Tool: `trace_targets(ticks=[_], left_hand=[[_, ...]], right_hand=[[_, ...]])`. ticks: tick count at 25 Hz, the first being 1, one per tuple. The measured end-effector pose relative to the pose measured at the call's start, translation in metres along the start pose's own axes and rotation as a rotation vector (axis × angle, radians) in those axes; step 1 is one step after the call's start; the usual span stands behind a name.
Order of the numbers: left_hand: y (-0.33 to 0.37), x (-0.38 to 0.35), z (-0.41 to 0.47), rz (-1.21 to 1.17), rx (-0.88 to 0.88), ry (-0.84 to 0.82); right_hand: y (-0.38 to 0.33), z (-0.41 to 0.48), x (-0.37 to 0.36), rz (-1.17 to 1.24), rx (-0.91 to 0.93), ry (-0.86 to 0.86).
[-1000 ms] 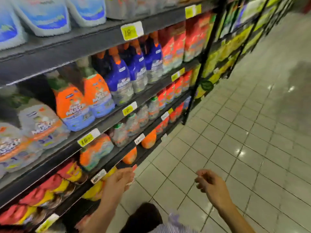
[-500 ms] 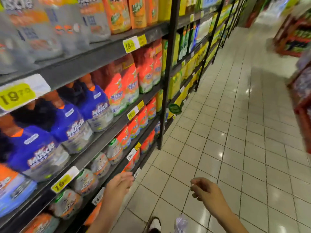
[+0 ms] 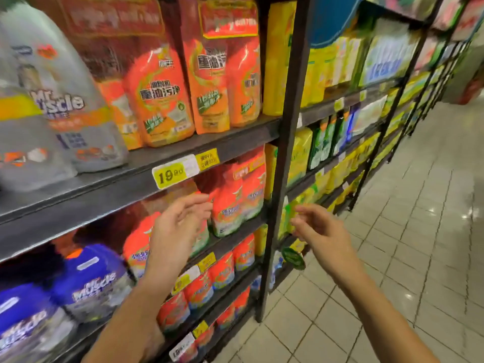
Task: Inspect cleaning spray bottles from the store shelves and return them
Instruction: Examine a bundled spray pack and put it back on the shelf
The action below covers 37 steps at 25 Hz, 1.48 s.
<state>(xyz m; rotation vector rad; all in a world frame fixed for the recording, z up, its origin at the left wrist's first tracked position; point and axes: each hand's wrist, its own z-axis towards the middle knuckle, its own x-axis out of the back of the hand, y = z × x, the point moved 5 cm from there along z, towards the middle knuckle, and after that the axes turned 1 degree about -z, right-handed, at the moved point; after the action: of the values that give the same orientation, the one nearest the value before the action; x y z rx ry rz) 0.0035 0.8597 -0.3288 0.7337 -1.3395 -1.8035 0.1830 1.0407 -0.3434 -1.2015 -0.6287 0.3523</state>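
Observation:
Red-orange cleaning spray bottles (image 3: 237, 197) stand in a row on the shelf under a yellow 19.90 price tag (image 3: 175, 174). My left hand (image 3: 178, 229) is raised in front of that row with its fingers spread, and holds nothing. My right hand (image 3: 320, 234) hovers empty to the right of the black shelf upright (image 3: 284, 163), fingers loosely bent, in front of yellow-green packs. Blue Mr Muscle bottles (image 3: 89, 281) sit lower left. Orange refill pouches (image 3: 159, 100) stand on the shelf above. The whole view is blurred.
Grey Mr Muscle pouches (image 3: 52, 106) fill the upper left shelf. Smaller red bottles (image 3: 222, 271) line the lower shelves. Yellow and green products (image 3: 327, 142) fill the bays further right. A beige tiled aisle floor (image 3: 406, 244) runs along the shelving on the right.
The view has risen and shifted right along the shelves. Both hands lifted from low near the floor to the level of the red-orange bottles, the left now with spread fingers.

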Motion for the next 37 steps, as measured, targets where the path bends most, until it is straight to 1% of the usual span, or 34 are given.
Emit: trace_targets(ticks=[4, 8, 11, 13, 14, 17, 19, 20, 22, 26, 30, 34, 37], left_hand=[[0.046, -0.038, 0.063, -0.029, -0.184, 0.207], [0.076, -0.049, 0.114, 0.076, -0.306, 0.379], [0.093, -0.053, 0.138, 0.209, -0.421, 0.527], [0.096, -0.059, 0.147, 0.338, -0.475, 0.578], [0.094, -0.061, 0.153, 0.405, -0.466, 0.595], [0.086, -0.064, 0.163, 0.496, -0.384, 0.591], [0.083, -0.068, 0.166, 0.458, -0.341, 0.561], [0.083, -0.069, 0.167, 0.42, -0.331, 0.572], [0.086, -0.067, 0.167, 0.369, -0.327, 0.628], [0.091, -0.066, 0.169, 0.457, -0.324, 0.644], [0.094, -0.062, 0.168, 0.496, -0.344, 0.665], [0.097, -0.05, 0.159, 0.432, -0.435, 0.596], [0.098, -0.048, 0.158, 0.391, -0.456, 0.419]], right_hand=[[-0.043, 0.116, 0.01, 0.044, 0.279, -0.073], [-0.092, 0.197, -0.002, 0.13, 0.498, -0.06], [-0.111, 0.244, -0.021, 0.146, 0.568, -0.051], [-0.114, 0.265, -0.035, 0.147, 0.58, -0.106], [-0.113, 0.275, -0.043, 0.158, 0.565, -0.149], [-0.106, 0.293, -0.061, 0.275, 0.458, -0.27], [-0.1, 0.3, -0.071, 0.368, 0.353, -0.36], [-0.098, 0.301, -0.074, 0.387, 0.325, -0.383], [-0.098, 0.301, -0.074, 0.383, 0.346, -0.361], [-0.097, 0.294, -0.069, 0.375, 0.364, -0.279], [-0.1, 0.29, -0.056, 0.375, 0.364, -0.311], [-0.106, 0.285, -0.05, 0.405, 0.381, -0.401], [-0.113, 0.28, -0.05, 0.475, 0.371, -0.491]])
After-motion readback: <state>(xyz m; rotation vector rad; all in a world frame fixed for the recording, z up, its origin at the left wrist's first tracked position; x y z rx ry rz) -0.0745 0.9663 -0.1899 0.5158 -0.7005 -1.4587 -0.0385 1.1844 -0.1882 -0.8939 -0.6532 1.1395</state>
